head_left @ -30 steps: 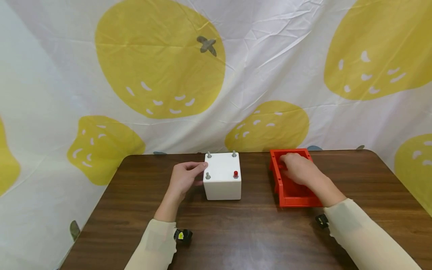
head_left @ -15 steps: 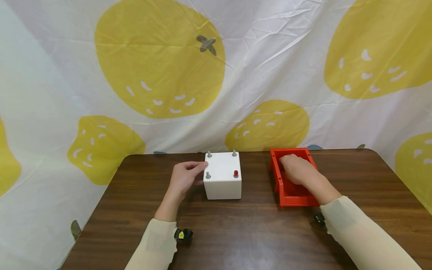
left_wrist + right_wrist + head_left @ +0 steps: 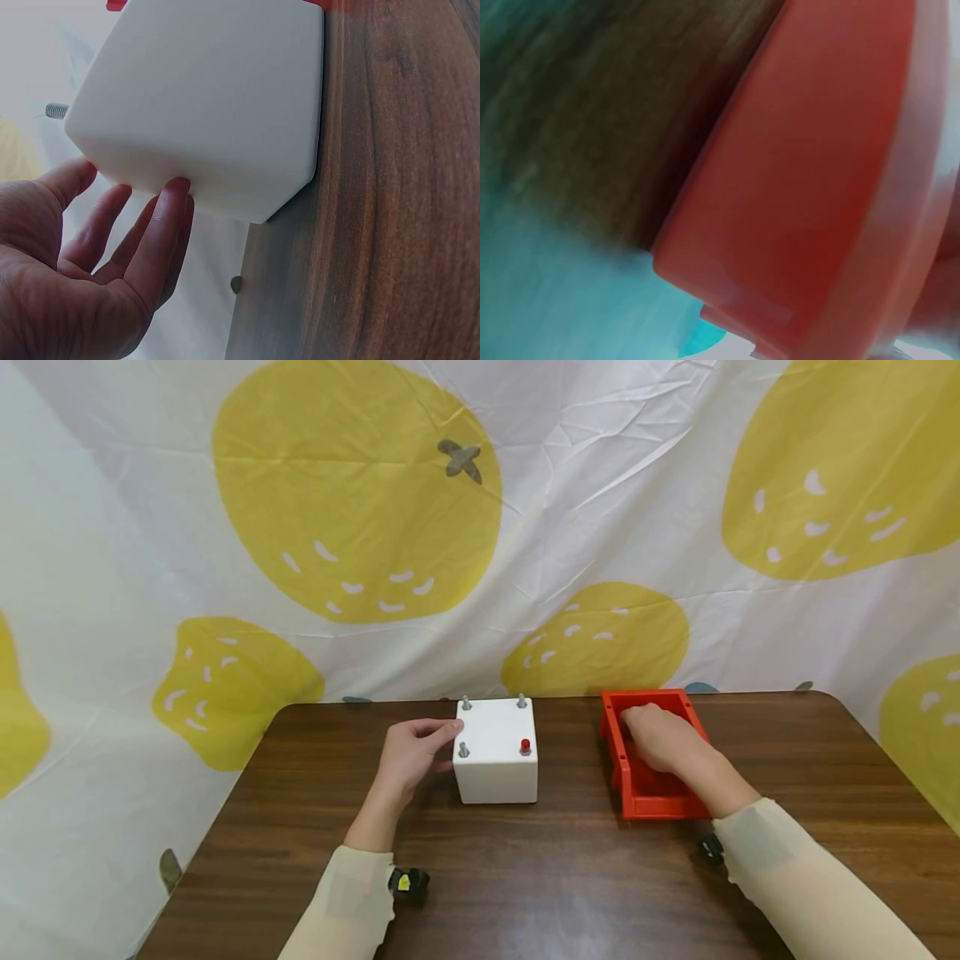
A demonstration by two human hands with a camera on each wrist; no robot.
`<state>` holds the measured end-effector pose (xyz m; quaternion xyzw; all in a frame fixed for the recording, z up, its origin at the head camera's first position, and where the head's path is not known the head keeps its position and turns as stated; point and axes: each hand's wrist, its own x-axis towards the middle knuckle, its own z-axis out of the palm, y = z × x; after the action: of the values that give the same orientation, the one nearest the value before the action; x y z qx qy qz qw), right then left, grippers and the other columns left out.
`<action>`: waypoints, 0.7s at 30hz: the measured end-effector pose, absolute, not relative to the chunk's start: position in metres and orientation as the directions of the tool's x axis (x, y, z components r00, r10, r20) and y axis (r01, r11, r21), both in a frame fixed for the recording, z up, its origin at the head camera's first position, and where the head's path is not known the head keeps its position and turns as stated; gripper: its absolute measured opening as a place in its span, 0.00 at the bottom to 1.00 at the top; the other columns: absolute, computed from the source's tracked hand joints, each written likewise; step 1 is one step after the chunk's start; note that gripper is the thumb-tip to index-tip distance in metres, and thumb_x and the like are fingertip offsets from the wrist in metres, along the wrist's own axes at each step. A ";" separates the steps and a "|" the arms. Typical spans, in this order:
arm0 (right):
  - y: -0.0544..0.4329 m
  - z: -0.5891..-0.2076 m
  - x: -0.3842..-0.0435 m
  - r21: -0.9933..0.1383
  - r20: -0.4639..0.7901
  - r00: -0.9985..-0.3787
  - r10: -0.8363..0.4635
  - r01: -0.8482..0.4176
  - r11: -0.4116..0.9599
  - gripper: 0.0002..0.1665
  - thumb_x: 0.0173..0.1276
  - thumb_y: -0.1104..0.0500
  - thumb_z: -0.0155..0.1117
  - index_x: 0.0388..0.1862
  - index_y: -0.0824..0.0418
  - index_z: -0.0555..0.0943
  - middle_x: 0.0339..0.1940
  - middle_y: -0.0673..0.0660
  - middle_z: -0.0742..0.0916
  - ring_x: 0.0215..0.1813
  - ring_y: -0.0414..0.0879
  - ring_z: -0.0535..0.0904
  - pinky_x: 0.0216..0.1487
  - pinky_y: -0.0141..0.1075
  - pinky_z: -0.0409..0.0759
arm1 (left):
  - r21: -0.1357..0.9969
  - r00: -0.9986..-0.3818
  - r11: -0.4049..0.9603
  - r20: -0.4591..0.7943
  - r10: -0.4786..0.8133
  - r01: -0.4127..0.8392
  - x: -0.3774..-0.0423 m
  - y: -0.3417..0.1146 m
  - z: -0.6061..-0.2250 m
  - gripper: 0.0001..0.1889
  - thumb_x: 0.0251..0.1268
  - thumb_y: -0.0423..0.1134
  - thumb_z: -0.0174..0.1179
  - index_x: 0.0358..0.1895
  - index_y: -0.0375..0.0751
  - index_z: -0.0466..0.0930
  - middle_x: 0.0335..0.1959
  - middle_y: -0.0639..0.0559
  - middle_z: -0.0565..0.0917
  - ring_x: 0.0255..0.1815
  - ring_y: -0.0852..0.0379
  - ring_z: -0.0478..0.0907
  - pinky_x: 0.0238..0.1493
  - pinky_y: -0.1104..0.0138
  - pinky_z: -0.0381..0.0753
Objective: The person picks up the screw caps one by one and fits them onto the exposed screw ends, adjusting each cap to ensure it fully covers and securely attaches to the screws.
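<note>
On the table stands a white box [image 3: 495, 782] with metal threaded studs [image 3: 463, 749] at the corners of its top. The near right stud carries a small red cap [image 3: 525, 746]. My left hand [image 3: 407, 752] steadies the box from its left side, the thumb at the top edge. In the left wrist view, the extended fingers [image 3: 156, 240] touch the box's side. To the right, my right hand [image 3: 662, 737] reaches down into a red bin [image 3: 663, 808]; its fingertips, and anything between them, are hidden. The right wrist view shows mostly the bin's outer wall [image 3: 802, 172].
Both items stand toward the back of a dark wood table [image 3: 517, 877], with a gap between them. Behind the table hangs a white cloth [image 3: 562, 510] with yellow fruit prints. Wrist cameras [image 3: 409, 882] sit under the sleeves.
My right hand has shifted slightly within the red bin, its wrist moving a little to the left. The left hand and the white box stay in place.
</note>
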<state>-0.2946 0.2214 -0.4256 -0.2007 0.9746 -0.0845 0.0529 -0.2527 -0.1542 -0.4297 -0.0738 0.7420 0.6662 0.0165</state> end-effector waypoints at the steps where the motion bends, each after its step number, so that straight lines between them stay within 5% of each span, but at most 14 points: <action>1: 0.221 -0.425 -0.294 -0.186 -0.062 -0.913 -0.403 -0.386 0.903 0.05 0.72 0.69 0.68 0.40 0.62 0.81 0.33 0.56 0.85 0.37 0.52 0.81 0.47 0.53 0.88 | 0.986 -0.989 0.100 -0.122 -0.088 -0.130 -0.253 -0.154 -0.430 0.18 0.68 0.46 0.76 0.52 0.36 0.91 0.52 0.42 0.88 0.47 0.50 0.86 0.46 0.55 0.92; 13: 0.223 -0.422 -0.290 -0.228 0.049 -0.890 -0.454 -0.452 0.862 0.06 0.69 0.69 0.70 0.35 0.60 0.83 0.29 0.53 0.84 0.37 0.52 0.81 0.48 0.53 0.87 | 0.986 -0.988 0.091 -0.129 -0.085 -0.137 -0.252 -0.154 -0.429 0.18 0.67 0.46 0.76 0.51 0.38 0.91 0.51 0.44 0.88 0.47 0.50 0.87 0.43 0.57 0.92; 21: 0.226 -0.415 -0.284 -0.261 0.114 -0.876 -0.469 -0.481 0.837 0.07 0.70 0.70 0.68 0.44 0.64 0.89 0.39 0.57 0.89 0.46 0.57 0.84 0.56 0.58 0.86 | 0.987 -0.989 0.096 -0.121 -0.087 -0.129 -0.252 -0.154 -0.429 0.17 0.67 0.46 0.76 0.51 0.37 0.91 0.51 0.43 0.88 0.46 0.50 0.86 0.41 0.59 0.92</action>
<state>-0.2842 0.2264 -0.4151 -0.2479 0.9580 -0.1422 -0.0226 -0.2521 -0.1543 -0.4292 -0.0732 0.7402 0.6683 0.0157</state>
